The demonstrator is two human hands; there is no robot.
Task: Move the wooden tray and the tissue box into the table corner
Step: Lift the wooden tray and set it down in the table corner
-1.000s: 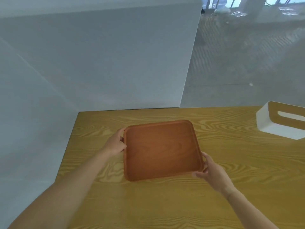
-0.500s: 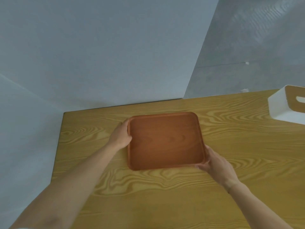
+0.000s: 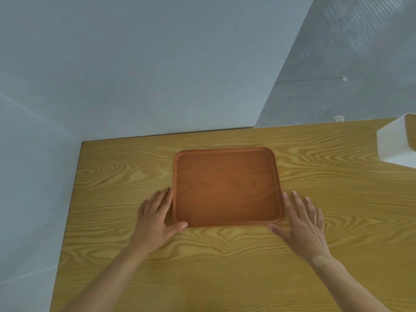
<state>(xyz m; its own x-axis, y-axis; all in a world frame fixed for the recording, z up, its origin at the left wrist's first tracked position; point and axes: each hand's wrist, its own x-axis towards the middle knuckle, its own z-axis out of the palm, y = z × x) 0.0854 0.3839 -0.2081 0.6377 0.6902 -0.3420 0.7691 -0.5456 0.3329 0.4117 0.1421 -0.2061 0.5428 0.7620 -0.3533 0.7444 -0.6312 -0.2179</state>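
wooden tray [image 3: 227,188] lay flat mid-frame on the table [image 3: 225,266]; left hand [image 3: 155,218] and right hand [image 3: 304,224] flanked it, fingers spread; tissue box [image 3: 394,143] far right.

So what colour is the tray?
Reddish-brown wood grain; the wooden tray shows plainly in the head view.

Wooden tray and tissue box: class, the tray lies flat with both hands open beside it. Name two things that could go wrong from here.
1. The wooden tray lies well short of the table corner; left there, with left hand and right hand off it, it may not count as placed.
2. The tissue box sits near the table's far edge, mostly out of frame; a careless reach could knock it off.
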